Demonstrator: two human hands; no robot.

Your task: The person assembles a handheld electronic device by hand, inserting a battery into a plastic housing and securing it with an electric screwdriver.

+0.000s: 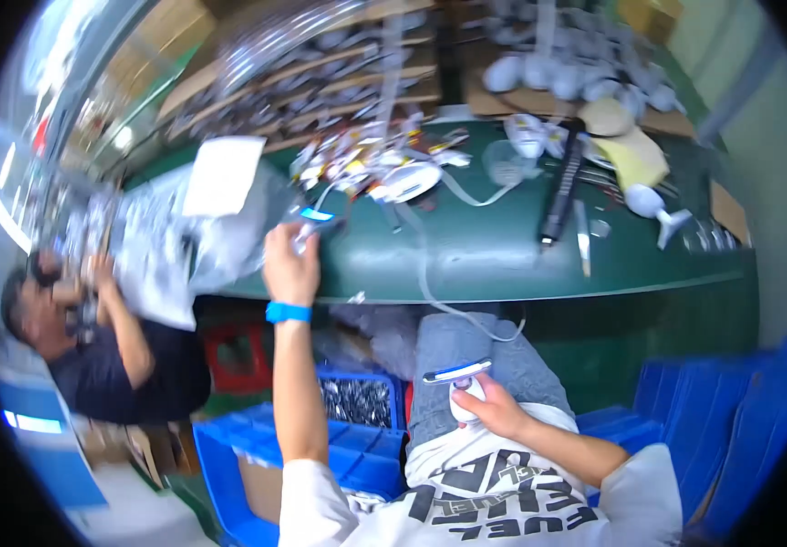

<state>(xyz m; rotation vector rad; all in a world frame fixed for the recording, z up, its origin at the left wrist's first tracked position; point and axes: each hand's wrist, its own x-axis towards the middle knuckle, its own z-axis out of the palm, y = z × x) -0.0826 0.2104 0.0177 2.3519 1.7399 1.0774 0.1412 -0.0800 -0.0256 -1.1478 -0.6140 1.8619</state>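
Observation:
My right hand is wrapped round a small white handheld device over my lap. Its rounded body carries a flat, wide head with a pale bright strip and dark rim. My left hand, with a blue wristband, reaches over the table's front edge beside a clear plastic bag. Its fingers are closed around something small and pale, too blurred to name. Just beyond the fingertips shows a bright blue-white strip. Farther back lies a pile of small metallic and coloured parts, with a white oval part at its edge.
On the green table, a black electric screwdriver lies at the right near a white-handled tool. A pale cable hangs over the edge. Blue crates stand below. Another person works at the left.

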